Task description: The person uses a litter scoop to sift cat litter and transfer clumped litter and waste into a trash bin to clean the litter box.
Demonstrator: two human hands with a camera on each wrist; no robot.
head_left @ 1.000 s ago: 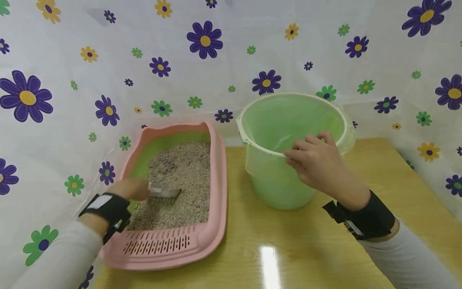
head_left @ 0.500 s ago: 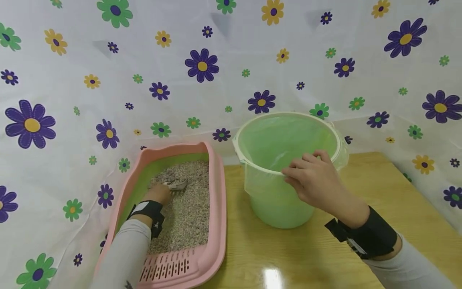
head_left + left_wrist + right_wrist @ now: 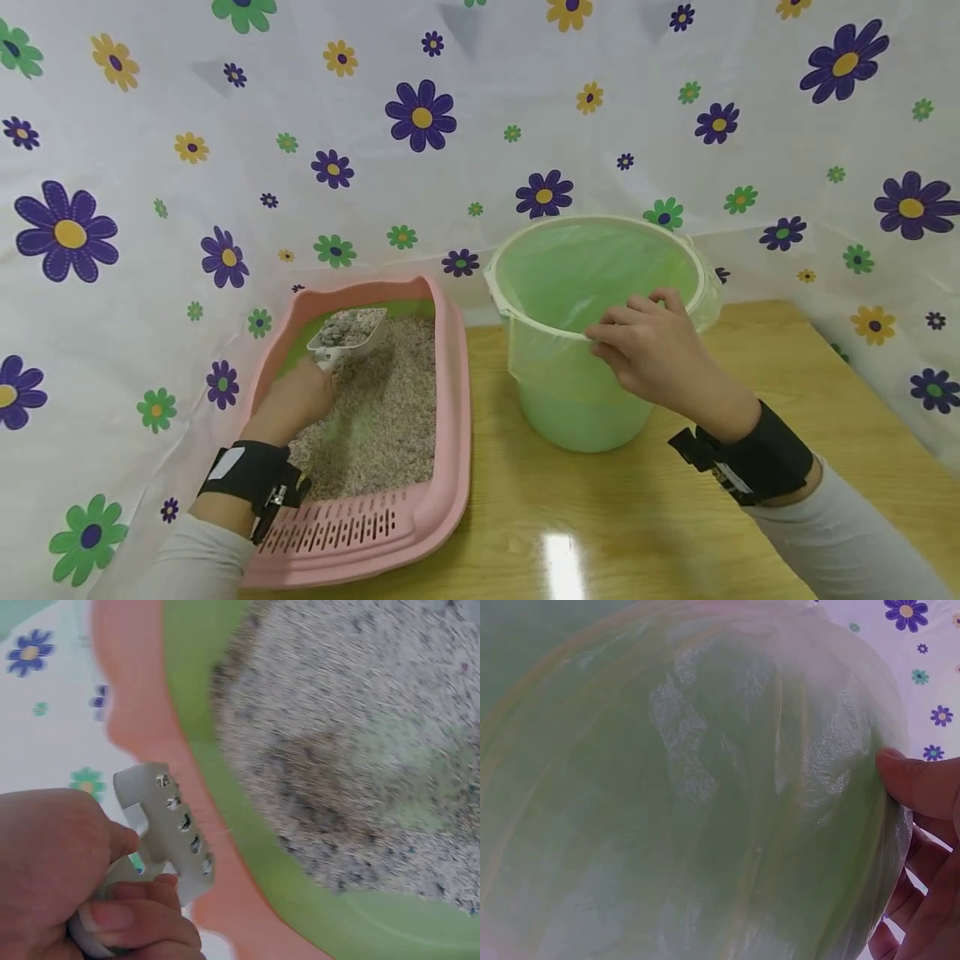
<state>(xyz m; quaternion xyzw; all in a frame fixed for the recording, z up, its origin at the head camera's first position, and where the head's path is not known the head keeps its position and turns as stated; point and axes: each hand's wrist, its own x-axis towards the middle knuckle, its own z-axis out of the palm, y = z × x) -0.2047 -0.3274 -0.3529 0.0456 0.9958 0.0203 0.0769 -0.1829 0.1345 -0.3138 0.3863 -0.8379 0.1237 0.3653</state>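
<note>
The left hand (image 3: 302,396) grips the loaded scoop (image 3: 352,347) — best held level — and the right hand (image 3: 654,348) the bucket (image 3: 581,404) at five o'clock.

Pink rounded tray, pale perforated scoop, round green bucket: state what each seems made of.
Pink rounded tray: likely satin moulded plastic, from its smooth curves. Pale perforated scoop: probably rigid matte plastic, evenly coloured. Round green bucket: apparently plastic, smooth-walled; finish uncertain under the wrinkled, translucent liner, likely glossy plastic film.
</note>
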